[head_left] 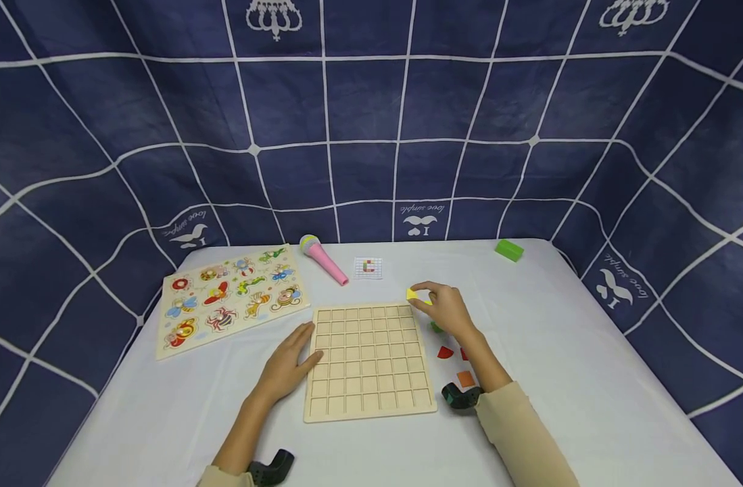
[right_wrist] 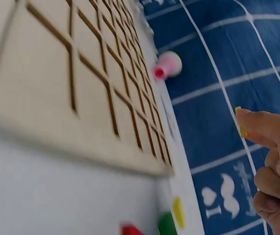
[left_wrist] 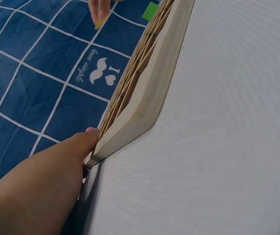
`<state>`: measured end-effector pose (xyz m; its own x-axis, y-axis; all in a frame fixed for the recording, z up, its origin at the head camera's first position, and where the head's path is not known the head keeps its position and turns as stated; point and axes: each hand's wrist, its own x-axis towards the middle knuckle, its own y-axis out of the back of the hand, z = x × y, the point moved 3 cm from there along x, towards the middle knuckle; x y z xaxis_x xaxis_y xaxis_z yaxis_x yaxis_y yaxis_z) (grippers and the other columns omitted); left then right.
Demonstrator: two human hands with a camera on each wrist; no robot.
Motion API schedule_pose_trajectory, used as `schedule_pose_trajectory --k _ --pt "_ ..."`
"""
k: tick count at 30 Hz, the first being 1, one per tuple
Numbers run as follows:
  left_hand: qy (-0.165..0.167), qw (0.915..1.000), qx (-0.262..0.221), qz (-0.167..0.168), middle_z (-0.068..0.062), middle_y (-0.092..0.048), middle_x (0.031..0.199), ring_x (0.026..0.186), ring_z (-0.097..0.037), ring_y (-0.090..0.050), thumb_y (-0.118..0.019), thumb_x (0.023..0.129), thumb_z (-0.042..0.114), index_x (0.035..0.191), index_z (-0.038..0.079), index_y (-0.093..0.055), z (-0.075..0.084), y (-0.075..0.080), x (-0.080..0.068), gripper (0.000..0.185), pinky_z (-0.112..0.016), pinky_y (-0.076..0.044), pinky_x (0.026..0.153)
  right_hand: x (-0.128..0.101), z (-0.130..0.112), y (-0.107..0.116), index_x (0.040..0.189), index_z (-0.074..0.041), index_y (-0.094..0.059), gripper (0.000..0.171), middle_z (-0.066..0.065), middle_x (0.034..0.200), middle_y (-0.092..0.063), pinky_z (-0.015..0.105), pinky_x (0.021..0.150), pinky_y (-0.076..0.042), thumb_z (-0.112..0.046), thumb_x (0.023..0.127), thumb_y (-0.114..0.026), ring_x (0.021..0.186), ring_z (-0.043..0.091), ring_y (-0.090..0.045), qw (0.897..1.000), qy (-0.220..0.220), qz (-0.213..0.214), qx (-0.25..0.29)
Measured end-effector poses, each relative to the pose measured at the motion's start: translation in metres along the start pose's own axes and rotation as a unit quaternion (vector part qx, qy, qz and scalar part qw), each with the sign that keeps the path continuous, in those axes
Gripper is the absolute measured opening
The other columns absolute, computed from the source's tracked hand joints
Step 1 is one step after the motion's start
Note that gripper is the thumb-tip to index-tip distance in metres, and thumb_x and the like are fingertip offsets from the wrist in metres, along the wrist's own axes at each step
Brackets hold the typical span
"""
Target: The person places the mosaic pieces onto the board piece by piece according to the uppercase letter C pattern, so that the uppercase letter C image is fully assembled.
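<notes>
My right hand (head_left: pixel 447 311) pinches a small yellow block (head_left: pixel 411 294) between thumb and fingertips, above the far right corner of a wooden grid board (head_left: pixel 371 411). In the right wrist view the yellow block (right_wrist: pixel 242 131) shows as a thin edge, the other fingers curled into the palm. At the board's left edge rests my left hand (head_left: pixel 286 365), fingers extended and thumb on the board. The left wrist view shows the thumb (left_wrist: pixel 81 144) at a board corner. Right of the board lie a green piece (head_left: pixel 436 327), red pieces (head_left: pixel 445 352) and an orange square (head_left: pixel 465 379). Another yellow piece (right_wrist: pixel 179 212) lies near the green one.
A puzzle board with insect pictures (head_left: pixel 225 297) lies at the back left. Beside it are a pink toy microphone (head_left: pixel 327 262) and a small printed pattern card (head_left: pixel 368 268). A green block (head_left: pixel 509 250) sits at the back right edge, before a blue checked curtain (head_left: pixel 371 169).
</notes>
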<state>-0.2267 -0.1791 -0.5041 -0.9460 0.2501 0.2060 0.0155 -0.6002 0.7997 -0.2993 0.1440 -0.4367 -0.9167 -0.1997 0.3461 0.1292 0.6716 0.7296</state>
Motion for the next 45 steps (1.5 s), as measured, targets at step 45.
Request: schedule_pose_trajectory --k 45 --pt "0.008 1.0000 -0.004 0.003 -0.011 -0.031 0.147 0.133 -0.032 -0.028 -0.057 0.090 0.039 0.143 0.007 -0.034 0.000 0.000 0.000 0.066 -0.049 -0.026 0.107 -0.010 -0.018 -0.069 0.099 -0.018 -0.072 0.025 0.002 0.102 -0.068 0.027 0.064 -0.049 -0.033 0.079 -0.073 0.065 0.010 -0.055 0.995 0.029 -0.094 -0.028"
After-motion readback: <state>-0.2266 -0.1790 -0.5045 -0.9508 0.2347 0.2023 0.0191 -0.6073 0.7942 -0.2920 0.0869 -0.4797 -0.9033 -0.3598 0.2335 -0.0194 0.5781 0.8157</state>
